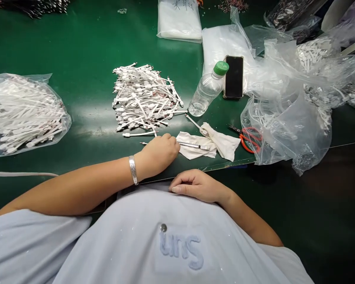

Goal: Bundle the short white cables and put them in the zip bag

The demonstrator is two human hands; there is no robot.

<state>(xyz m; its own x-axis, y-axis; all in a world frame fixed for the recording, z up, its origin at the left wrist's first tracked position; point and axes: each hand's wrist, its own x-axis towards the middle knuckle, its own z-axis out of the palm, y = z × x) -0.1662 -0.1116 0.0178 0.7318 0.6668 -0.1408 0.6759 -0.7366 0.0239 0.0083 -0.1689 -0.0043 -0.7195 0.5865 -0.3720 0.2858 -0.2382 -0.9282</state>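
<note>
View from the head, a person at a green counter (85, 47). Centre of the frame: a loose heap of short, flat white cables with white connectors and bare reddish ends (148, 98). One cable lies along the heap's lower edge; another angles toward the off-white fabric pieces (227, 146). The left hand (158, 156), silver bracelet (133, 169) at its wrist, is just below the heap, its fingers curled over one end of slender silver metal tweezers (195, 146) that rest on the fabric. The right hand (199, 185) rests at the counter's edge, lower centre, fingers bent loosely inward. The fingertips are largely hidden, so whether either hand grips anything cannot be told.

Judged by the heap, many loose cables are left to handle; the clear plastic bag (44, 78) at the left of the frame holds many similar pieces. Right of centre stand a clear bottle with a green cap (205, 92), a black phone (234, 77) lying beside it, and red-handled scissors (243, 144) against a crumpled translucent bag (296, 146).
</note>
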